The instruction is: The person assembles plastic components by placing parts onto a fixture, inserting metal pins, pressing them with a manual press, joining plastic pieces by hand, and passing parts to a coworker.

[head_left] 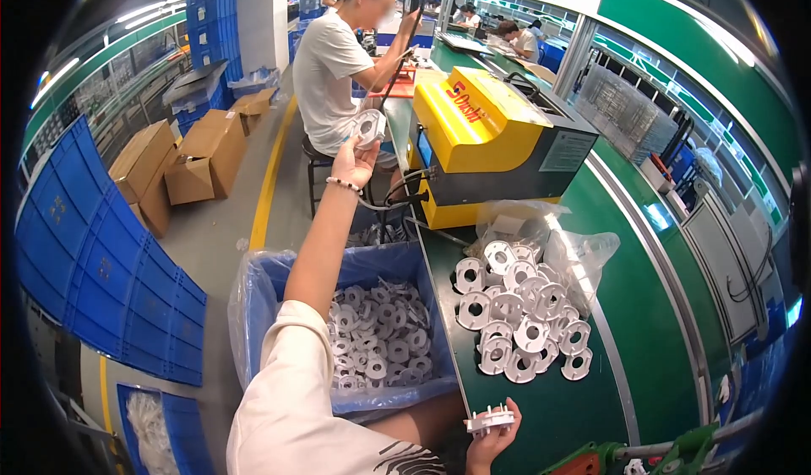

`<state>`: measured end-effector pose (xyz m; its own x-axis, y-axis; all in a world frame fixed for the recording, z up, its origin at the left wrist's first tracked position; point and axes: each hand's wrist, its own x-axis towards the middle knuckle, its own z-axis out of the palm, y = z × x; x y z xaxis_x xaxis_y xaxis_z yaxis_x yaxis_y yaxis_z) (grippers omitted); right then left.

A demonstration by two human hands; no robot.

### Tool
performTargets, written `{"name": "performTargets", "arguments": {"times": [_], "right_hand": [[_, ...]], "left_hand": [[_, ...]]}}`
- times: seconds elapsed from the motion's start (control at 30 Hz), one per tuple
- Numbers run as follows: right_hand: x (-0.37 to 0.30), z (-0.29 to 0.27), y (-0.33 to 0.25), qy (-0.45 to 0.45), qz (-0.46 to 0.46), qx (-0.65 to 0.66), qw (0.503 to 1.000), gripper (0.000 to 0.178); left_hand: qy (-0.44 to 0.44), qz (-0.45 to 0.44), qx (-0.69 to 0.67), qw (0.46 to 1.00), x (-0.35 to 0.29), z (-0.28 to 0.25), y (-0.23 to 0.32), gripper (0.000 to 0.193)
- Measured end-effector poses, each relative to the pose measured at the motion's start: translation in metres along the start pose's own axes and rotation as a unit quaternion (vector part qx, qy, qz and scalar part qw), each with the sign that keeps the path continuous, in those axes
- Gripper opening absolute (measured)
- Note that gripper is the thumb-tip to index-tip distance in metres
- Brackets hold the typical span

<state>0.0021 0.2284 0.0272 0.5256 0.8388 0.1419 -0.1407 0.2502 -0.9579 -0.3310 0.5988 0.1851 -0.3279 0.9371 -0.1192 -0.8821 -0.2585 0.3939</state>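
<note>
My left arm stretches far forward, and my left hand [353,166] grips a white ring-shaped plastic part [369,126] by its lower edge, beside the yellow and grey machine [481,129]. Near the bottom of the view my right hand [493,441] holds another white plastic part [488,421], seen edge-on with short pegs standing up. A pile of similar white ring parts [532,333] lies on the green bench to the right. Below my left forearm, a blue bin [372,401] lined with clear plastic contains many more of them.
A seated co-worker [325,70] in a white shirt is just beyond my left hand. Clear plastic bags [583,260] lie behind the pile. Blue crates [106,260] and cardboard boxes [207,158] stand on the left. A green metal fixture [688,454] borders the lower right.
</note>
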Motion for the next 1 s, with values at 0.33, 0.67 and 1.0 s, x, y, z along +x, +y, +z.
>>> {"name": "performTargets", "arguments": {"times": [0.33,0.67,1.0], "right_hand": [[0.001,0.004,-0.001,0.006,0.03,0.015,0.999,0.037],[0.0,-0.002,-0.008,-0.001,0.058,0.038,0.998,0.032],[0.0,-0.004,-0.006,-0.015,0.069,0.067,0.995,0.031]], "left_hand": [[-0.051,0.16,0.158,0.973,-0.01,-0.011,0.007,0.013],[-0.212,0.156,0.162,0.951,-0.106,0.018,-0.016,0.025],[-0.283,0.041,0.116,0.951,-0.115,0.022,-0.014,0.026]]}}
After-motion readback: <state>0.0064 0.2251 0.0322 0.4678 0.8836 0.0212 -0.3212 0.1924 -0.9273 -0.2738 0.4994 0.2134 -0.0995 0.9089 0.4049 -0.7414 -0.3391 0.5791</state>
